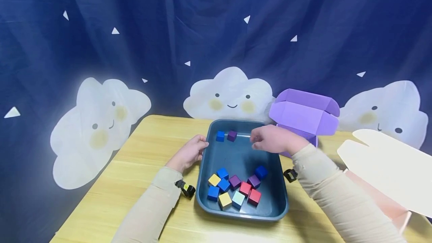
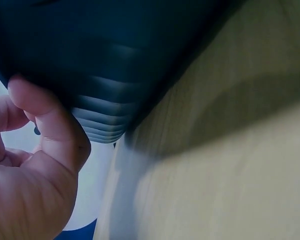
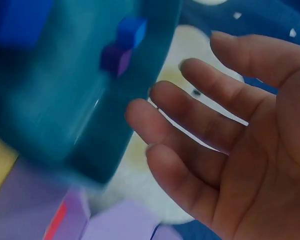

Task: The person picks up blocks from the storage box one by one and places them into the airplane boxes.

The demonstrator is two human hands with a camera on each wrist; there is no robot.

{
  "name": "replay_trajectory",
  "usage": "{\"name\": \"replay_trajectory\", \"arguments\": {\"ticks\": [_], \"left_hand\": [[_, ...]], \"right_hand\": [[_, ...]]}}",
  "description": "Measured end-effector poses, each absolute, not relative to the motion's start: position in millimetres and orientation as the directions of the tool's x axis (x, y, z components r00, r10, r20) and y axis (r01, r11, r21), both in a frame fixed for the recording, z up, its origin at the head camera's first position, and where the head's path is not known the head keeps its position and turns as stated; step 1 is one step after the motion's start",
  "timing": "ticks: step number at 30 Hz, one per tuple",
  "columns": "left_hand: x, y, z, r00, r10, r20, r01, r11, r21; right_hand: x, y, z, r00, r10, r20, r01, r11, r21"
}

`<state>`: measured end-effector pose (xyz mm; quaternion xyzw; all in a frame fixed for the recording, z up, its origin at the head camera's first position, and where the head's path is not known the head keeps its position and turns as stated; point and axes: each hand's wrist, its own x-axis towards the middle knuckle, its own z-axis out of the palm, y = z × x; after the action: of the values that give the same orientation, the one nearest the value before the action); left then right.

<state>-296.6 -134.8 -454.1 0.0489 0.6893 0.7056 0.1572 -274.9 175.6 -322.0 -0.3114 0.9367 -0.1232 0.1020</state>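
Note:
A dark blue-grey tray [image 1: 241, 215] lies in front of me. My left hand [image 1: 191, 152] holds its left rim, and in the left wrist view the thumb [image 2: 40, 107] lies against the tray's outer edge. Over the far right part of the tray hovers my right hand [image 1: 275, 138], fingers loosely bent and the palm bare in the right wrist view. A blue cube [image 1: 220, 136] and a purple cube [image 1: 232, 135] sit side by side at the tray's far left. Closer to me, several cubes cluster inside, among them a yellow cube [image 1: 225, 200], red cube [image 1: 254, 197] and pale green cube [image 1: 238, 199].
Behind the tray's right side stands an open purple box [image 1: 300, 117] with its lid up. Farther right is an open pale pink box [image 1: 378, 198] with a cream lid. All stand on a wooden table [image 1: 162, 134] before a dark blue curtain [image 1: 216, 29] with clouds.

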Motion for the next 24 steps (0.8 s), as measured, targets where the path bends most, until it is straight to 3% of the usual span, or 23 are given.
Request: {"name": "replay_trajectory", "arguments": {"ticks": [7, 15, 24], "left_hand": [[-296.9, -135.8, -453.5, -0.946, 0.291, -0.142, -0.143, 0.017, 0.99], [-297.0, -136.3, -453.3, -0.943, 0.303, -0.141, -0.146, 0.008, 0.989], [-295.6, -136.3, -452.3, -0.941, 0.312, -0.134, -0.137, 0.013, 0.99]], "right_hand": [[-256.8, 121.4, -335.5, -0.725, -0.665, -0.177, -0.618, 0.743, -0.257], [-241.4, 83.2, -377.8, -0.63, -0.742, -0.229, -0.714, 0.67, -0.205], [-239.4, 72.0, -400.4, -0.643, -0.725, -0.246, -0.711, 0.685, -0.162]]}}
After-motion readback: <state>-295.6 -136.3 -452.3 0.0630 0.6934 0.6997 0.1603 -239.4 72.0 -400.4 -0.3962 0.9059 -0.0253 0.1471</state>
